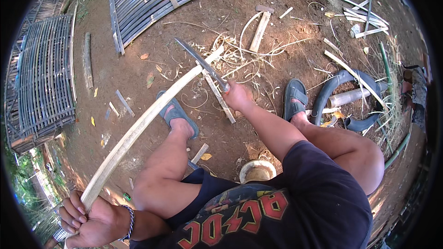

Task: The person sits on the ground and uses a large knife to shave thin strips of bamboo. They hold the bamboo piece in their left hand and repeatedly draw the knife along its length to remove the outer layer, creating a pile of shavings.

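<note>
My left hand [94, 219], at the lower left, is closed round the near end of a long pale bamboo strip [134, 131]. The strip runs up and away to the middle of the view. There my right hand [237, 96] grips the handle of a machete [198, 57]. Its long blade lies across the strip near the far end, pointing to the far left. Whether the edge is cutting into the strip cannot be made out. Beneath the blade, a short wooden slat [218, 96] lies on the ground between my sandalled feet.
Curled shavings [237, 55] spread beyond the blade. A hammer-shaped wooden piece [260, 32] lies past them. Bamboo slat panels [143, 7] lie far and left [46, 74]. At right are a black curved tube [325, 94] and loose strips [369, 16]. A round bowl-like object [257, 171] sits between my legs.
</note>
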{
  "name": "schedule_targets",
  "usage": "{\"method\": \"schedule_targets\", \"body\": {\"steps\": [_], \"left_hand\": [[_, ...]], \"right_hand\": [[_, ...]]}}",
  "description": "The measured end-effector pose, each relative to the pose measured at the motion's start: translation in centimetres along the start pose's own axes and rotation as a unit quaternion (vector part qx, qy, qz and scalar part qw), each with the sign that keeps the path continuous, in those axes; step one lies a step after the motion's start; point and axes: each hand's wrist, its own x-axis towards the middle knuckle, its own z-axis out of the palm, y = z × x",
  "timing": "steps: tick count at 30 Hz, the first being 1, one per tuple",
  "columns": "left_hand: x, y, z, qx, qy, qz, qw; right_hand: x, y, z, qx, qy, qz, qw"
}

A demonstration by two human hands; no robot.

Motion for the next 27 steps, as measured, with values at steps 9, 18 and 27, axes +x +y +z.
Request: {"method": "schedule_targets", "body": {"steps": [9,18,27], "left_hand": [[0.5,0.3,-0.5,-0.020,-0.015,-0.011,1.000],[1.0,0.0,-1.2,0.004,-0.015,0.017,1.000],[1.6,0.4,-2.5,0.012,0.011,-0.006,1.000]], "right_hand": [[3.5,2.7,1.0,-0.020,0.003,0.032,0.999],[4.2,2.6,1.2,0.001,0.025,0.043,0.999],[6.3,4.9,2.7,0.025,0.027,0.091,0.995]]}}
